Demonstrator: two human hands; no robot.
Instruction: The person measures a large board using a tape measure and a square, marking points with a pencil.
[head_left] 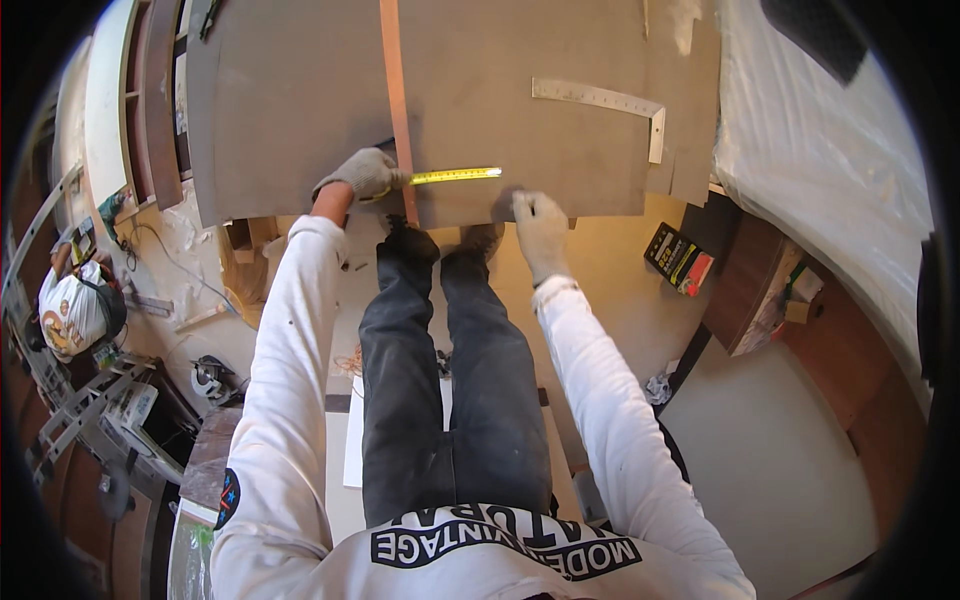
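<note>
Tape measure (456, 175): being held out over a broad brown board (290, 95), close to the board's near edge. Its yellow blade is being laid roughly left to right, the free metal-tipped end being pointed to the right and slightly away from the body.

Left hand (364, 176), gloved: being kept closed around the body end of the tape, the case being mostly hidden by the fingers. It is being held beside a narrow reddish strip (397, 95).

Strip: being seen lengthwise on the board, its long axis being directed from the far side toward the body, near end slanting a little right. It is being crossed by the line of the tape at close to a right angle, near the strip's near end.

Right hand (541, 232), gloved: fingers being curled in at the board's near edge, just beyond the tape's tip and nearer the body, apart from it. Whether anything is being pinched there cannot be told.

Metal square (592, 95): being supported by the board farther right, long arm being aimed roughly left to right, short arm toward the body. Clear plastic sheeting (800, 130) is being seen beyond the board's right side.
</note>
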